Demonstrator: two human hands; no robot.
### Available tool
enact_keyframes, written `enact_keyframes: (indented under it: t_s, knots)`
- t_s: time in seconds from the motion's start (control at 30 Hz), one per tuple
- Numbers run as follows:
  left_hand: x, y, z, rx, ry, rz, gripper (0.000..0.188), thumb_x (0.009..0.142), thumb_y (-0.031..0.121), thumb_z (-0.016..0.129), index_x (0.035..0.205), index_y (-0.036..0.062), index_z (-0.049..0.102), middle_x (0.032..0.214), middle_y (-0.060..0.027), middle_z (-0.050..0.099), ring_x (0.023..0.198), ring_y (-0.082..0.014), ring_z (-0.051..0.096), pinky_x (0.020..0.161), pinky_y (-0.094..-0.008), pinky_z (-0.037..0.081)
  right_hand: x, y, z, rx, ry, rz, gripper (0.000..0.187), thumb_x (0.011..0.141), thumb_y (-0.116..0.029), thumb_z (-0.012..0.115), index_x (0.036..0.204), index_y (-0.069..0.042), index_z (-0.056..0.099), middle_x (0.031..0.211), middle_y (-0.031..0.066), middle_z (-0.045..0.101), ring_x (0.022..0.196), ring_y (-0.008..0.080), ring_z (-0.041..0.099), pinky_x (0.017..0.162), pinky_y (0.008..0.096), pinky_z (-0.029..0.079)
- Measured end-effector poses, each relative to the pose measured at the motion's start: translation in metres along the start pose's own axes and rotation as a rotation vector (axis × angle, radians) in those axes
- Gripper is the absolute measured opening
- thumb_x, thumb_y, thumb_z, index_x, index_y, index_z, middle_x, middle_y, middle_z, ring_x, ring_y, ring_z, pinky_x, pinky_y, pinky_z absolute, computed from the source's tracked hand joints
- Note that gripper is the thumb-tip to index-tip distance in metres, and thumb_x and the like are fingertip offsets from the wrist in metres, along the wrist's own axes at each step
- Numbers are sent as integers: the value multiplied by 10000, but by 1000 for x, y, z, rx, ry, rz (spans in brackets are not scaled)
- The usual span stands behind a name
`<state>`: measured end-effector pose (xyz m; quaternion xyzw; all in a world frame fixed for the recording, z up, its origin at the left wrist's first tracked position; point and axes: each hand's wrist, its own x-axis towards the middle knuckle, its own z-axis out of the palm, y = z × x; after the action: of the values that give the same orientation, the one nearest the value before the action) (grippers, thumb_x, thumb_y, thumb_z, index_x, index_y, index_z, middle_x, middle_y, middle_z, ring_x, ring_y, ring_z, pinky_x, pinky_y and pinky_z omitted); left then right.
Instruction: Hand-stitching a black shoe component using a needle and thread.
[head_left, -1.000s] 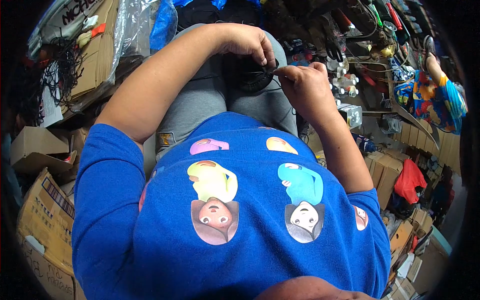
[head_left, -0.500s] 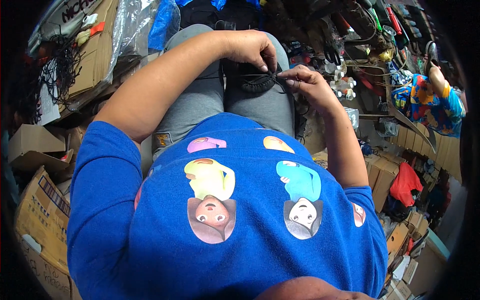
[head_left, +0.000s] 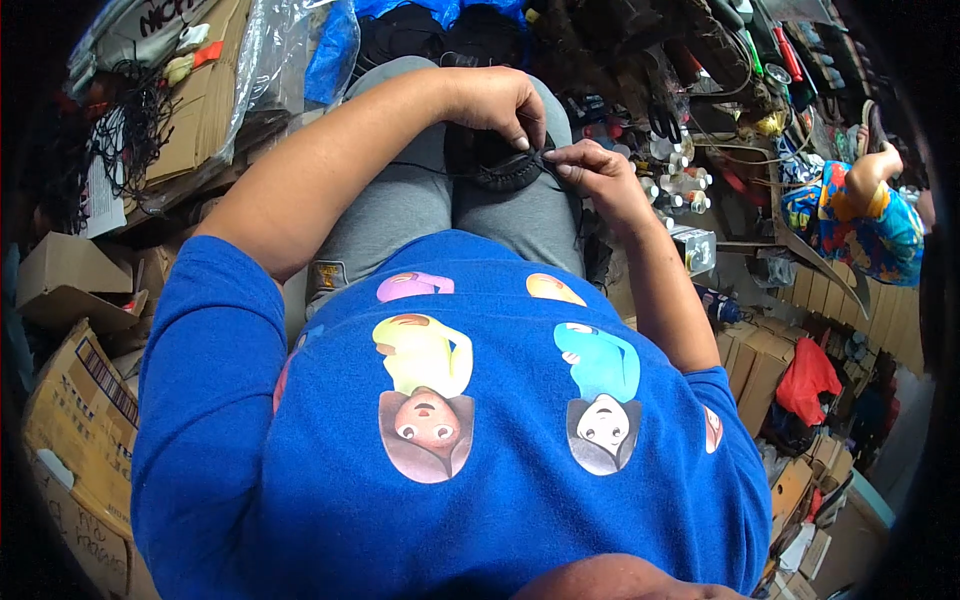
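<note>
A small black round piece (head_left: 492, 166) lies on my lap, over grey trousers (head_left: 400, 205). My left hand (head_left: 495, 103) curls over its top edge and grips it. My right hand (head_left: 585, 172) pinches its right side between thumb and fingers. A thin black cord (head_left: 420, 167) runs left from the piece across my thigh. My blue printed shirt (head_left: 470, 430) fills the lower half of the view and hides the floor beneath me.
Cardboard boxes (head_left: 70, 400) stack at my left, with a clear plastic bag (head_left: 270, 70) and a tangle of black cords (head_left: 125, 140) above. Small bottles (head_left: 675, 170) and tools lie at the right. Another person in colourful clothes (head_left: 860, 215) sits at the far right.
Both hands have stayed together on the black piece, with only small finger shifts. The view has tilted slightly, so hands and lap sit a little higher in the picture.
</note>
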<state>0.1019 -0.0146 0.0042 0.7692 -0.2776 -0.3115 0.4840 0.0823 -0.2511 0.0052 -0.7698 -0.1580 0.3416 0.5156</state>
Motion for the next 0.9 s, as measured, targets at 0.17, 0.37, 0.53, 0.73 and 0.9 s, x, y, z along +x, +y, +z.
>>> enact_keyframes:
  t_s: [0.17,0.37,0.53,0.73,0.9]
  knots:
    - [3,-4,3,-27,16,84,233,704,17,684,936,41,691,892,-73,665,859,-173,621,808,-290,480,-2,3,-11,71,-84,9,204,831,-85,622,1024,-40,671,920,0,577,907,94,533,821,228,405]
    - [2,-6,5,29,45,60,221,685,18,695,905,38,694,874,-75,670,825,-176,625,780,-292,484,0,-6,6,79,17,51,195,793,-61,660,982,-21,682,909,-6,583,801,91,551,720,223,438]
    - [-15,3,19,301,431,98,215,700,25,661,915,32,645,880,-114,607,840,-267,592,771,-351,480,-1,-14,19,-383,210,-216,146,745,-96,714,891,-97,709,756,35,555,736,111,547,651,252,439]
    - [-67,5,31,453,773,150,190,753,6,600,934,45,642,859,-103,540,780,-270,561,731,-363,463,-19,-26,19,-465,188,-184,211,759,-68,667,962,-119,696,762,66,496,719,192,539,657,307,447]
    - [-87,28,65,290,793,44,182,732,17,633,902,70,668,777,-90,544,730,-235,569,682,-353,453,-34,-17,39,-848,307,-374,374,706,-23,635,1052,-161,664,793,99,501,801,264,522,751,364,416]
